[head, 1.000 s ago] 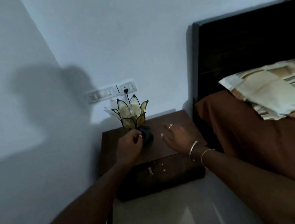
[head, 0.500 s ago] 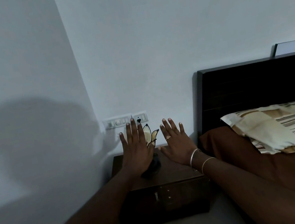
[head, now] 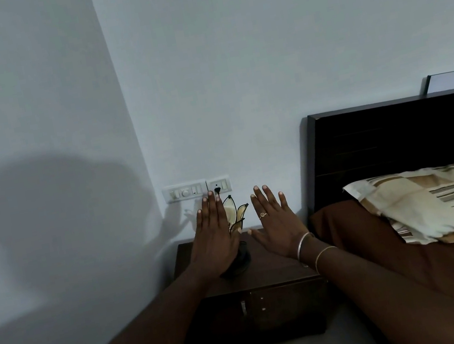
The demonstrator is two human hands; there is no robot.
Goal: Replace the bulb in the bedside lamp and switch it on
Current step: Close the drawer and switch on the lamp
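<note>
A small lamp (head: pixel 236 215) with yellow glass petals and a dark base stands on the dark wooden bedside table (head: pixel 271 276). Its black plug sits in the wall socket (head: pixel 218 187), beside a white switch panel (head: pixel 185 192). My left hand (head: pixel 214 236) is held flat, fingers spread, palm away from me, in front of the lamp and hiding most of it. My right hand (head: pixel 277 223), with a ring and bangles, is spread the same way just right of the lamp. Neither hand holds anything. The bulb is hidden and the lamp looks unlit.
The bedside table sits in a corner, with a white wall close on the left. A bed with a dark headboard (head: pixel 396 142), brown sheet and striped pillow (head: pixel 437 204) lies to the right. The table has a front drawer (head: pixel 252 306).
One second ago my left hand gripped the lamp's base; both hands have since lifted and spread flat in front of the lamp. The view has tilted upward toward the wall.
</note>
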